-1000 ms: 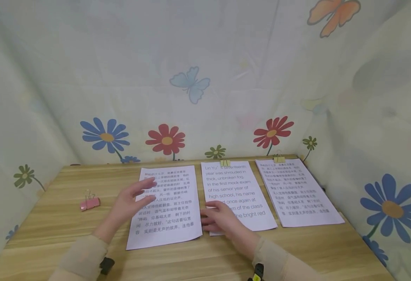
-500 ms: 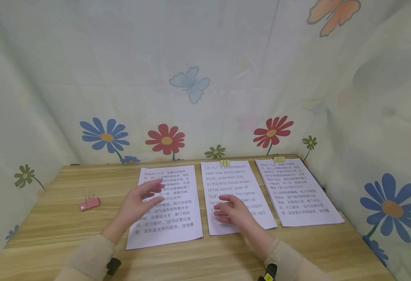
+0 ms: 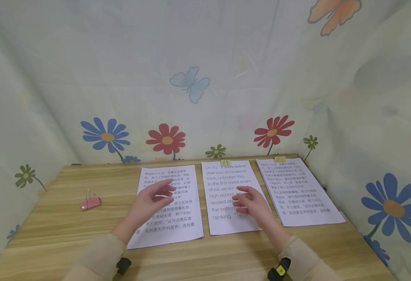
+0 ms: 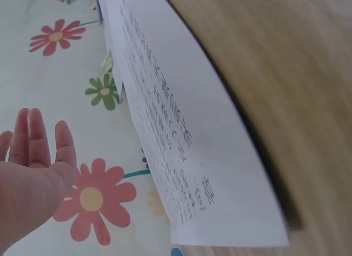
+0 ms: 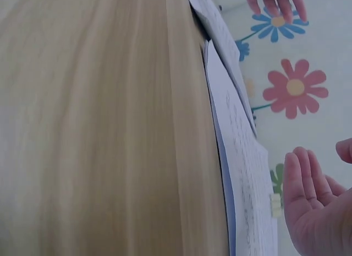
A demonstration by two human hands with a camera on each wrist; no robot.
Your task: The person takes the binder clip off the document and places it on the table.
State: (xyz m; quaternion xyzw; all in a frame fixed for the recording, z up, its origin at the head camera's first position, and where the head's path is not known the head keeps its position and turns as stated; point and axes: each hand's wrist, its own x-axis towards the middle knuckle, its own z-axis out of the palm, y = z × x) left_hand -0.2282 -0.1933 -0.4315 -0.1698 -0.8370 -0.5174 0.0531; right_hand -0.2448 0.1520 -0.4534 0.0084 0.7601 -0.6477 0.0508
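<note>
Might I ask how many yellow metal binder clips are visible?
2: one yellow binder clip on the middle printed white papers, another yellow clip on the right printed white papers.

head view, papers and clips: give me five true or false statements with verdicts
1. The pink binder clip lies on the wooden table. True.
2. The left hand holds the pink binder clip. False: that hand holds nothing.
3. In this view the right hand hides some of the English text on the middle printed paper. True.
4. The right printed paper has a pale yellow binder clip at its far edge. True.
5. The left printed paper has a clip on its far edge. False: no clip shows on it.
</note>
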